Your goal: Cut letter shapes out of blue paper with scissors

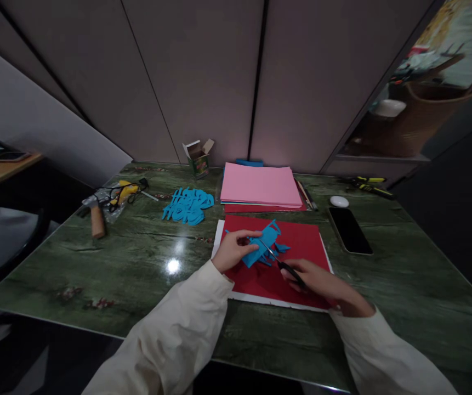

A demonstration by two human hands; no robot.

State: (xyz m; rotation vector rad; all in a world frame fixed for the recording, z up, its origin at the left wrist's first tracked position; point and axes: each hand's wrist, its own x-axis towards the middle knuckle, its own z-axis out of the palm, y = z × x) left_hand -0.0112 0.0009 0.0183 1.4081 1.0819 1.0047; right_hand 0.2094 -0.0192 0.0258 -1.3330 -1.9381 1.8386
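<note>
My left hand (238, 249) pinches a piece of blue paper (254, 255) between thumb and fingers, above a red sheet (301, 238). In my right hand (310, 277) is a pair of scissors (289, 270) with black handles, my fingers wrapped round them. The scissor blades point up and left and meet the blue paper close to my left thumb. Small blue scraps (282, 248) lie on the red sheet beside the blades. Beneath the red sheet, white edges (260, 300) of another sheet show.
Left of the sheets lies a pile of blue paper cutouts (188, 206). Behind are a pink paper stack (260, 185) and a small open box (198, 159). A phone (350, 230), a white case (339, 202) and pliers (371, 186) are right; a wooden-handled tool (97, 220) and yellow tool (126, 192) left.
</note>
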